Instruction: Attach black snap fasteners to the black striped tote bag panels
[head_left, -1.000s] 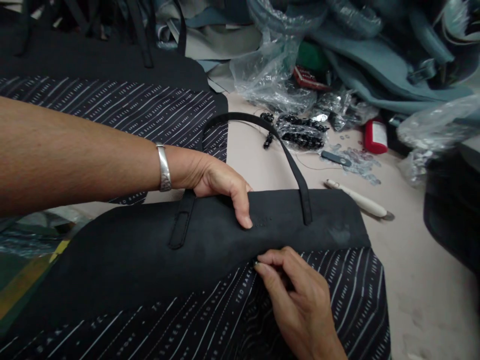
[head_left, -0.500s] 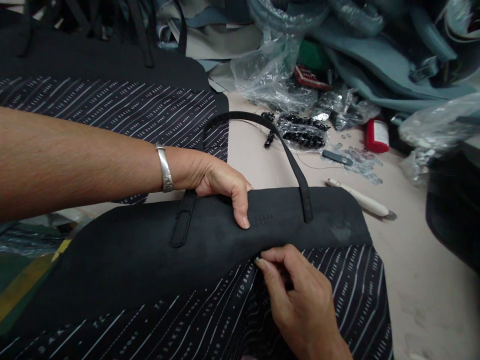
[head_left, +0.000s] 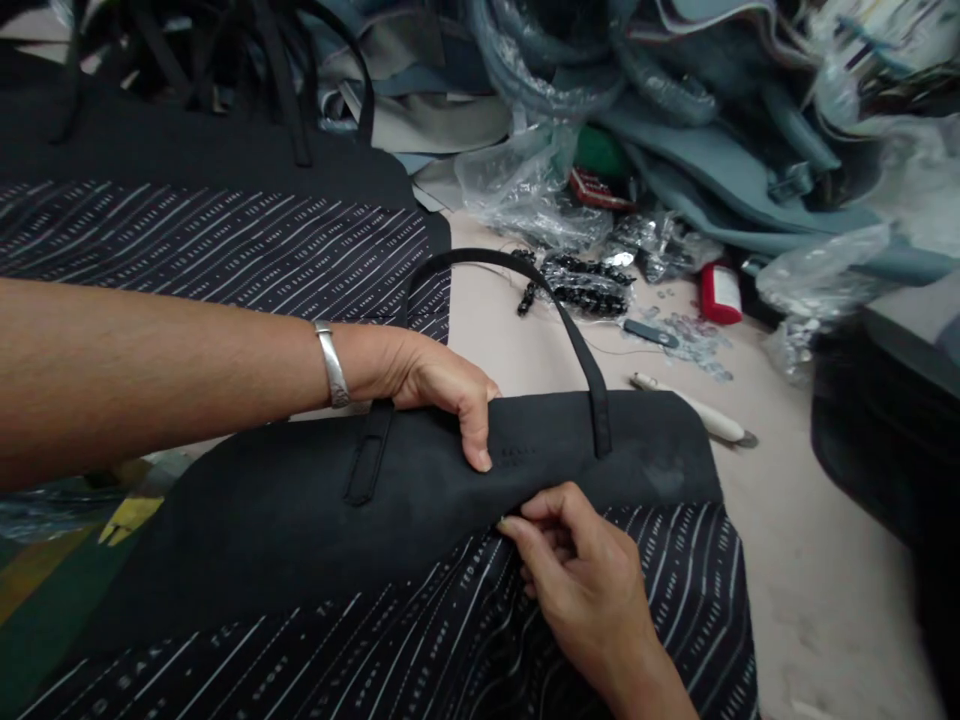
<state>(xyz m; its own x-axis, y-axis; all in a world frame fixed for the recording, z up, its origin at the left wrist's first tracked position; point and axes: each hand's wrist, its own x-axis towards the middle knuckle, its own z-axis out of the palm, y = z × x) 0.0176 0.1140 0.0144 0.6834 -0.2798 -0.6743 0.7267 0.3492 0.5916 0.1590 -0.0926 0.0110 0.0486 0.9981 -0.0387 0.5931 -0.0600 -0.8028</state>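
A black tote bag (head_left: pixel 427 490) lies before me, its plain upper panel above dark fabric with white stripes and lettering. My left hand (head_left: pixel 446 385) reaches over the bag's top edge, thumb on the front near stamped lettering, fingers hidden behind the panel. Lower down, my right hand (head_left: pixel 581 570) pinches with thumb and forefinger at the panel's lower edge, where it meets the striped fabric. Whatever small thing may sit between those fingertips cannot be made out. The bag's strap handle (head_left: pixel 559 300) stands in an arch past my left wrist.
Another striped bag (head_left: pixel 225 240) lies at the back left. On the pale table (head_left: pixel 810 560) are a white pen-like tool (head_left: pixel 697 410), a grey strip (head_left: pixel 650 333), clear bits, a red container (head_left: pixel 721 293) and plastic bags (head_left: pixel 517 190). Blue-grey material (head_left: pixel 750 170) is heaped behind.
The view has shifted, so most things sit slightly lower and farther left. Both hands keep their places on the bag; the right hand's pinch is still at the panel edge.
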